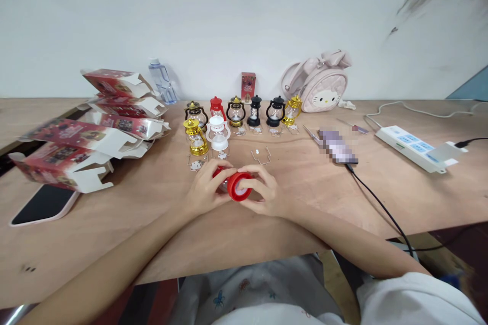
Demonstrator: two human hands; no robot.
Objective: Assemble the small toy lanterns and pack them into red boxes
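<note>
Both my hands hold one small red toy lantern (237,185) lying on its side just above the wooden table (305,203). My left hand (208,187) wraps its fingers around the lantern's body. My right hand (263,192) grips the round red base that faces me. A loose wire handle (261,155) lies on the table just beyond my hands. Behind it stand several finished mini lanterns: a gold one (195,137), a white one (218,133), and a back row with a red (217,107) and black ones (254,111).
Stacked red-and-white open cartons (91,132) sit at the left, with a dark phone (43,204) in front of them. A water bottle (162,80), small red box (248,85) and pink cat backpack (318,84) line the wall. A power strip (409,147) and black cable (381,208) lie right.
</note>
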